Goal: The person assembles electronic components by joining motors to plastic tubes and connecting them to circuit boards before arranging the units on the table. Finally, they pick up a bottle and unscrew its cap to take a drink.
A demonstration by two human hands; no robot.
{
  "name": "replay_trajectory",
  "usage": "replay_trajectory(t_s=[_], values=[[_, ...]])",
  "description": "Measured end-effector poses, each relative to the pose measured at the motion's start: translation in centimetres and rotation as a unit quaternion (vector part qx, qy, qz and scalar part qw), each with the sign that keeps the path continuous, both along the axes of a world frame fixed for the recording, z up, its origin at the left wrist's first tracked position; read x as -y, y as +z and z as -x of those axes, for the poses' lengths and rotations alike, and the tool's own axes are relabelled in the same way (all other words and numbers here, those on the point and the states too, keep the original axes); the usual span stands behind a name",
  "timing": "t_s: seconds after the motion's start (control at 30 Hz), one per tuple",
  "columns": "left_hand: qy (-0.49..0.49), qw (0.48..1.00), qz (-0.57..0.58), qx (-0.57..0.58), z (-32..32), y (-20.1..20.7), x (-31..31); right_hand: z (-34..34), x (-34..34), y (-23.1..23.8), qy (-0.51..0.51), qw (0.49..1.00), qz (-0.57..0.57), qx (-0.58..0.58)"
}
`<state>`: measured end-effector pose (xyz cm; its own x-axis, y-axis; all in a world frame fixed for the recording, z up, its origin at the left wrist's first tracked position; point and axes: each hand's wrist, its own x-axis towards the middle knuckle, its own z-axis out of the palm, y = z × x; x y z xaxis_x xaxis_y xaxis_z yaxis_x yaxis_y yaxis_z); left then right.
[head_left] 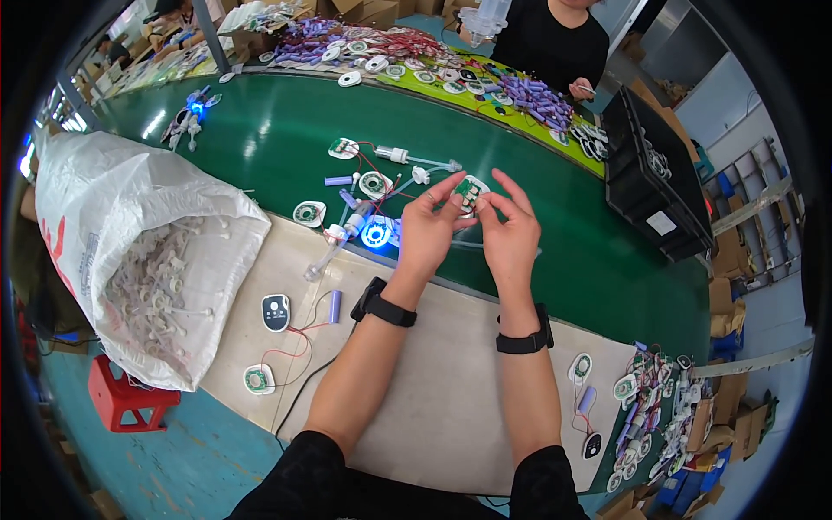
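Observation:
Between both hands, above the green belt, is a small green circuit board [469, 196] with a pale rounded casing behind it. My left hand [426, 230] pinches its left edge with thumb and fingers. My right hand [513, 232] grips the right side with the thumb and fingertips. Just left of my left hand, a ring-shaped board [376, 231] glows blue. Around it lie a round casing [374, 185] with a green board, a purple battery cell [338, 181] and a clear tube with a white fitting [393, 154], among red wires.
A white woven sack [130, 173] of clear plastic parts stands at the left, near a red stool [130, 397]. On the beige mat rest a black-faced module [276, 313] and another battery [334, 307]. A black crate [650, 173] and a co-worker [555, 39] are across the belt.

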<state>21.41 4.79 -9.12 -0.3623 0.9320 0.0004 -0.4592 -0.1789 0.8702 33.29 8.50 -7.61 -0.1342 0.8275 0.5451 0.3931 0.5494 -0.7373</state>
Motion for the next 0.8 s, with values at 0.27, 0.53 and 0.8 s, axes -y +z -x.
replay_trajectory(t_s=[0.27, 0.53, 0.8], values=[[-0.043, 0.998, 0.024, 0.027, 0.8, -0.1, 0.0, -0.1, 0.4, 0.8, 0.017, 0.998, 0.063, 0.004], [-0.034, 0.998, 0.028, 0.043, 1.1, 0.1, 0.1, 0.1, 0.6, 1.2, 0.032, 0.998, 0.054, 0.004], [-0.025, 0.997, 0.009, 0.066, 1.0, -0.4, 0.0, 0.3, 0.9, 1.4, 0.034, 0.997, 0.062, -0.004]])
